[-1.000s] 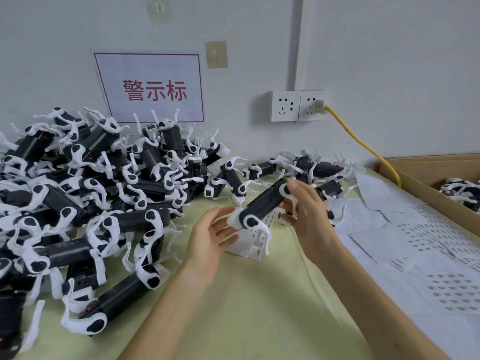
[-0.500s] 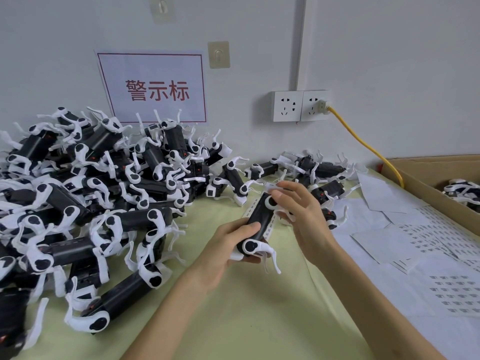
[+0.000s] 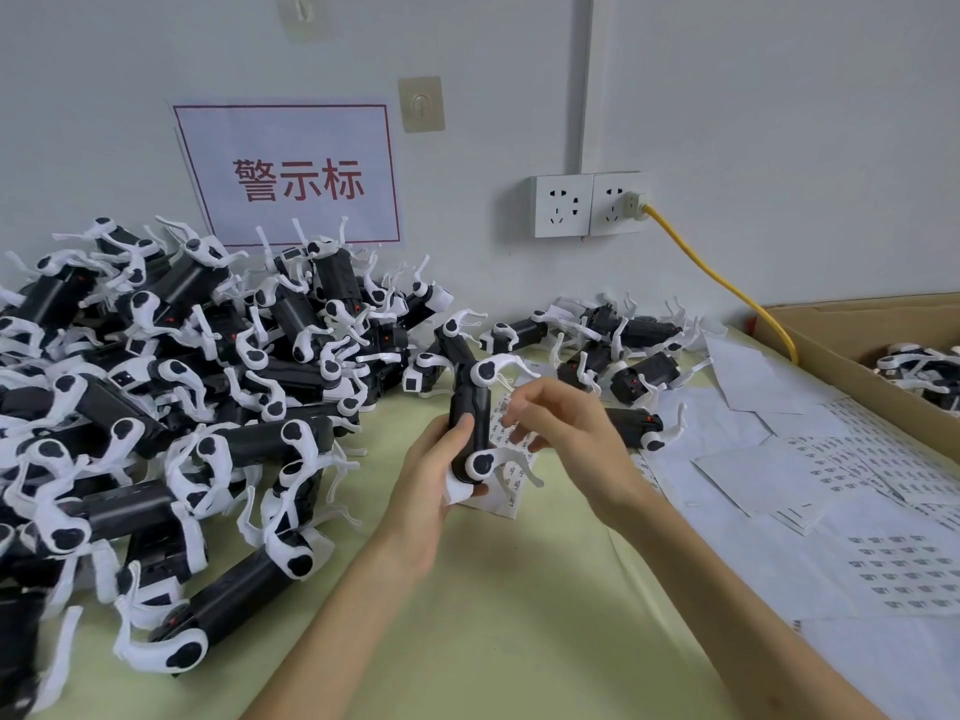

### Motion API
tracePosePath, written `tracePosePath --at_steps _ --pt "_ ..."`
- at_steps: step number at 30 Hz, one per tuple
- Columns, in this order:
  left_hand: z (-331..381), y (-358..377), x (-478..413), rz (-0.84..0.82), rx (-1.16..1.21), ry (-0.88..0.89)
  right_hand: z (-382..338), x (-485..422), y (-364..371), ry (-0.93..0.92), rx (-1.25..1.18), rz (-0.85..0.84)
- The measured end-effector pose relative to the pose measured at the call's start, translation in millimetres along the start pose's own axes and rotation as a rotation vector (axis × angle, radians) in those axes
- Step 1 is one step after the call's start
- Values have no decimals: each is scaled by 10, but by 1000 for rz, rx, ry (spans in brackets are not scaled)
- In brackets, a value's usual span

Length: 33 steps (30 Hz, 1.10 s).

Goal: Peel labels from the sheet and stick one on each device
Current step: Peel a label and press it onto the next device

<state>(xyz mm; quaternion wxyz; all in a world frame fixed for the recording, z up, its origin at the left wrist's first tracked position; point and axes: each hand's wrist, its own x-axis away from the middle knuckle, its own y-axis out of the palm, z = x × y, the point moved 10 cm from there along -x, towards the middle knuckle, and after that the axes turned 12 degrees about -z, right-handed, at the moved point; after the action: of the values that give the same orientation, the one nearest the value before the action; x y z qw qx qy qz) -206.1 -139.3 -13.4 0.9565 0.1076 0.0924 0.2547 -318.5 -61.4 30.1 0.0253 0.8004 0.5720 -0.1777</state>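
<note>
**Black plastic device with white legs [image 3: 471, 407] gripped in the left hand [image 3: 428, 491]; right hand [image 3: 569, 433] at the white paper label sheet [image 3: 511, 491]**

The left hand is wrapped round the lower half of the device, thumb lying along its black body. It holds the device nearly upright, just above the pale yellow-green table mat [image 3: 467, 631]. The label sheet lies directly behind and below the device, its rows of small printed labels showing past the device's right edge.

The right hand is just right of the device, fingers curled and thumb and forefinger drawn close together over the sheet. Whether they pinch a label cannot be made out.

Left of the device, a heaped pile of matching black-and-white devices [image 3: 182, 387] covers the mat, and a smaller cluster of loose devices [image 3: 634, 356] lies behind and to its right. Farther right, spent white backing sheets [image 3: 831, 459] are spread flat and overlapping, and beyond them is an open brown cardboard box [image 3: 852, 350] with more devices inside.

On the wall behind the device are a white sign with red characters [image 3: 291, 174] and a white double wall socket [image 3: 587, 205], with a yellow cable [image 3: 727, 283] plugged into it.
</note>
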Motion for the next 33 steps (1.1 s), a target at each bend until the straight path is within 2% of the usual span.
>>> tracePosePath --at_steps 8,33 --pt "-19 82 18 -3 -9 5 18 8 -50 9 86 66" --pt "-19 3 -17 14 -303 105 -15 32 -59 17 167 102"
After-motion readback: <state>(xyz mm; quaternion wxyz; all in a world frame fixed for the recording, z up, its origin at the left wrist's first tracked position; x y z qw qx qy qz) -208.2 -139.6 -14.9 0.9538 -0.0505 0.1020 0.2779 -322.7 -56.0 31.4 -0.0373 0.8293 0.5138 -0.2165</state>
